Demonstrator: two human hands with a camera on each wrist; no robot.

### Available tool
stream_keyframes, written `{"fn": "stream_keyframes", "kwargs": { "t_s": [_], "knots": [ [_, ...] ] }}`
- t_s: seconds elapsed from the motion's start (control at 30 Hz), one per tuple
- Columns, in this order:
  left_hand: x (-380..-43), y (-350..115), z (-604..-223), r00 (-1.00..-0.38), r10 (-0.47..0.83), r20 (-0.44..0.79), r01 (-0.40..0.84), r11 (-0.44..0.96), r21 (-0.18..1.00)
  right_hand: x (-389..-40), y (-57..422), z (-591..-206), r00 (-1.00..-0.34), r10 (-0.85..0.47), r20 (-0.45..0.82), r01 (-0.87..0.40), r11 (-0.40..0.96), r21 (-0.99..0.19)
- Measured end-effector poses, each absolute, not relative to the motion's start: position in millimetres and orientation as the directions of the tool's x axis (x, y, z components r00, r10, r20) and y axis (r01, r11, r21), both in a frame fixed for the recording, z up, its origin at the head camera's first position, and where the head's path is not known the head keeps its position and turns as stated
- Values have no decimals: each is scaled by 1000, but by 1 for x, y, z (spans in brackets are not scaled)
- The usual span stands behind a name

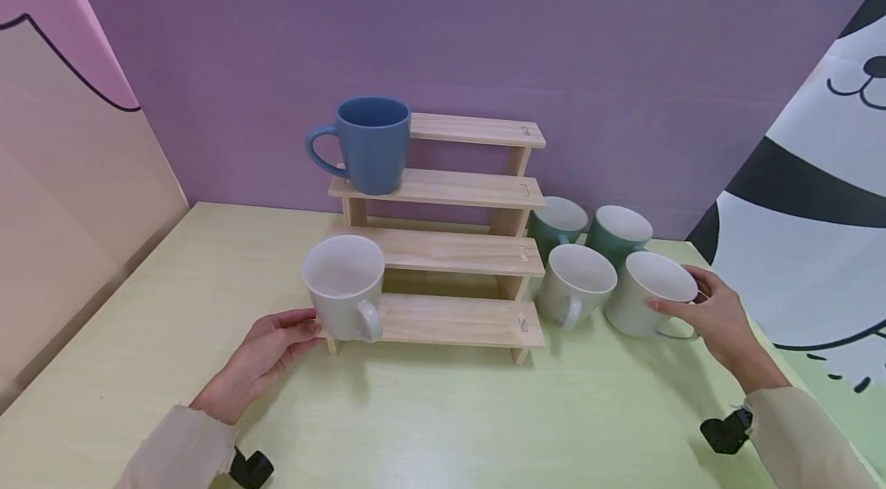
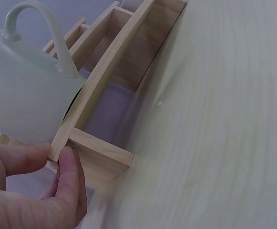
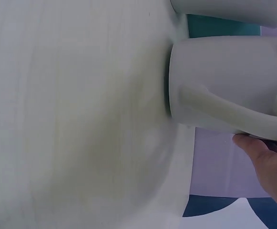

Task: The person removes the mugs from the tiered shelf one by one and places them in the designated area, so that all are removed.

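My left hand [image 1: 266, 350] pinches the left end of the lowest board of a stepped wooden shelf [image 1: 450, 320]; in the left wrist view thumb and fingers [image 2: 67, 176] close on the board's corner. A white mug [image 2: 28, 90] stands on that board beside the hand, its handle turned toward the front right. At the right, my right hand [image 1: 713, 312] holds another white mug [image 1: 637, 304] around its upper side near the handle. That mug's base is at the table surface [image 3: 105, 95]. A blue mug [image 1: 375, 147] sits at the left of the second-highest board, handle leftward.
Beside the shelf's right end stand another white mug [image 1: 574, 285] and two green mugs with white insides, one green mug [image 1: 547, 231] close to the shelf, the other green mug [image 1: 612, 247] behind the held mug. A purple backdrop [image 1: 443, 28] rises behind the table.
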State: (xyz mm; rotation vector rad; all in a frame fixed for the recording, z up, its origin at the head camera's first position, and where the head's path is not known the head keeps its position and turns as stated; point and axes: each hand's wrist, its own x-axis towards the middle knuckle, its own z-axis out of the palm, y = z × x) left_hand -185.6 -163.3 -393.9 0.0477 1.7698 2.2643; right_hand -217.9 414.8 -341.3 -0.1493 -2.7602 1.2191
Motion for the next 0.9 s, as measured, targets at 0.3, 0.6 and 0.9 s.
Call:
{"fn": "stream_keyframes", "kwargs": {
  "t_s": [0.3,0.6,0.9],
  "knots": [
    [-185,-162,-395,-962,233,-145,-198,-222,955,-215,417,-345,-991,133,36,67,691,-720],
    [-186,-164,-396,-962,224,-155,-205,-223,953,-217,416,-343,-995,97,22,49,676,-735],
    [-187,-164,-394,-960,230,-160,-211,-222,952,-216,418,-341,-998,59,-22,56,680,-731]
  ]
}}
